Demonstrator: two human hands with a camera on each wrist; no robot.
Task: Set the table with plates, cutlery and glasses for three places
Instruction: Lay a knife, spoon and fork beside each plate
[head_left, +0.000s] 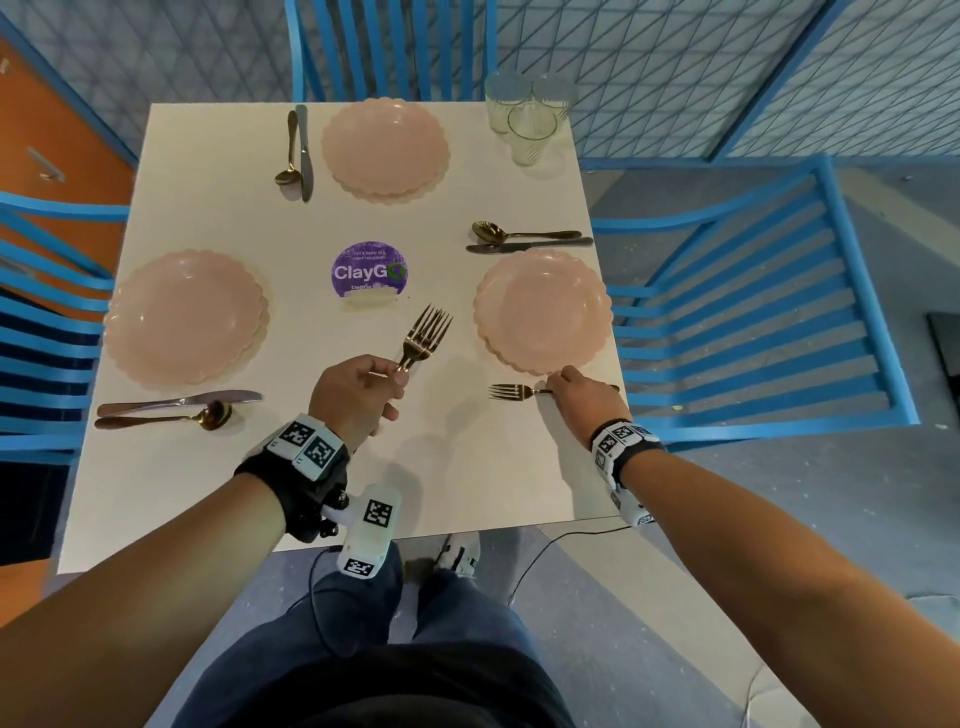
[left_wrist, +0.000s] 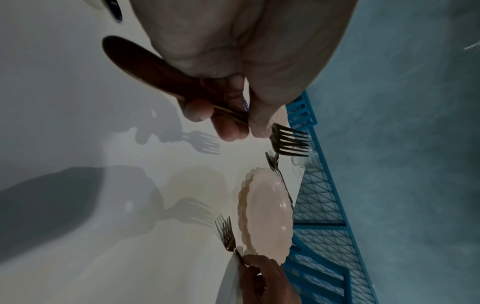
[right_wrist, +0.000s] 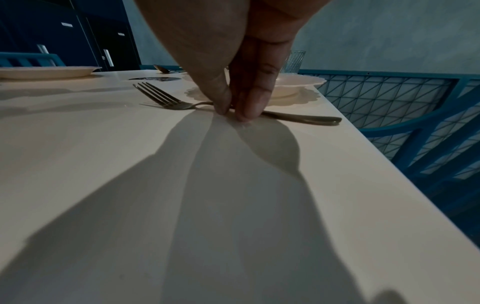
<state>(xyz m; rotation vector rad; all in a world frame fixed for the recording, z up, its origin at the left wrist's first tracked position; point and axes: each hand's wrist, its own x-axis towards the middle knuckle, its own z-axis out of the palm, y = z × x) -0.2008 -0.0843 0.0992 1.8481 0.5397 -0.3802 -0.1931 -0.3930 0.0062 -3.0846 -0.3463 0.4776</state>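
My left hand (head_left: 387, 382) grips stacked golden forks (head_left: 427, 332) by their handles above the table's middle, tines pointing away; in the left wrist view the forks (left_wrist: 289, 142) stick out past my fingertips (left_wrist: 255, 125). My right hand (head_left: 555, 388) pinches the neck of a single fork (head_left: 514, 391) lying flat on the table just below the right pink plate (head_left: 543, 312). The right wrist view shows that fork (right_wrist: 162, 97) on the tabletop under my fingertips (right_wrist: 246, 112). Two more pink plates sit at the left (head_left: 184, 317) and far side (head_left: 384, 148).
A knife and spoon pair lies beside each plate: left (head_left: 176, 408), far (head_left: 298, 150), right (head_left: 527, 240). Three glasses (head_left: 527, 119) stand together at the far right corner. A purple ClayGo sign (head_left: 369, 273) marks the table's centre. Blue chairs (head_left: 753, 312) surround the white table (head_left: 467, 467).
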